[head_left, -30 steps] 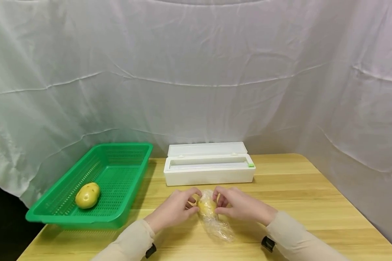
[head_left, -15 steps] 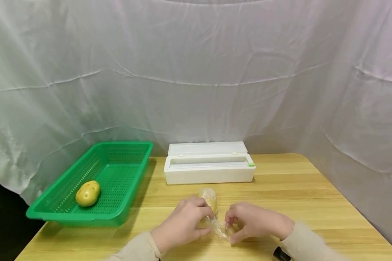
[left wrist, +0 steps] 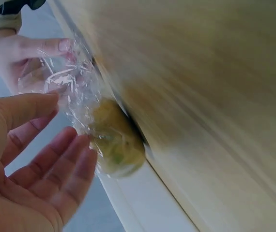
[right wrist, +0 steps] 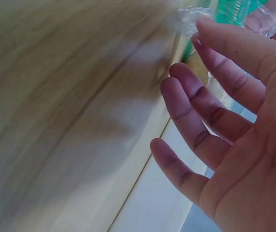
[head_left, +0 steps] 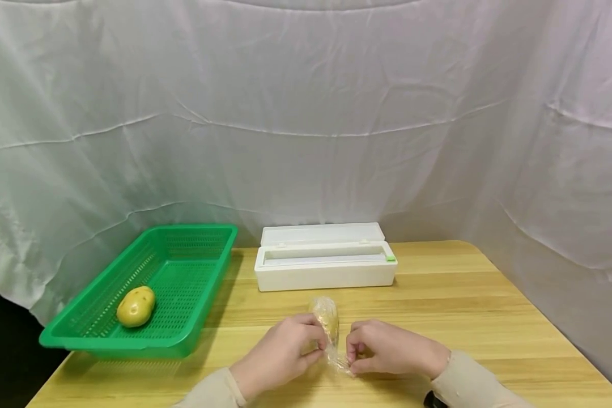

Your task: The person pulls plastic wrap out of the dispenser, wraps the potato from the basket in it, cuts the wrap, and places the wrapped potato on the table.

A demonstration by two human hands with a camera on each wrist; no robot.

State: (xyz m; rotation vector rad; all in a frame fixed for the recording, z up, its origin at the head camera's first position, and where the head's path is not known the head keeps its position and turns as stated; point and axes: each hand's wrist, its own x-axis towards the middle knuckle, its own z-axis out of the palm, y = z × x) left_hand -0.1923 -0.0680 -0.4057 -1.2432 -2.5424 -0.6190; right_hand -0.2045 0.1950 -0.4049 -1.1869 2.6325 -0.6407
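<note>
A yellow potato (head_left: 328,318) in clear plastic wrap lies on the table in front of the white box. The loose tail of the plastic wrap (head_left: 336,358) trails toward the person. My left hand (head_left: 292,347) pinches this wrap close to the potato's near end, its other fingers (left wrist: 55,166) loosely bent beside the potato. At the tail's far end, my right hand (head_left: 387,347) pinches the film between thumb and index finger. The right hand's other fingers (right wrist: 186,113) spread apart, holding nothing. In the left wrist view the wrapped potato (left wrist: 116,145) shows beyond the fingertips.
A green plastic basket (head_left: 181,343) stands at the left with an unwrapped potato (head_left: 135,306) in it. Behind the hands sits a white wrap dispenser box (head_left: 326,277), lid raised. A pale cloth (head_left: 306,130) hangs behind the wooden table (head_left: 469,300).
Both hands have moved from the potato's sides toward the person, to the loose wrap. Over the last half second, the right hand has shifted slightly left; the potato has stayed nearly in place.
</note>
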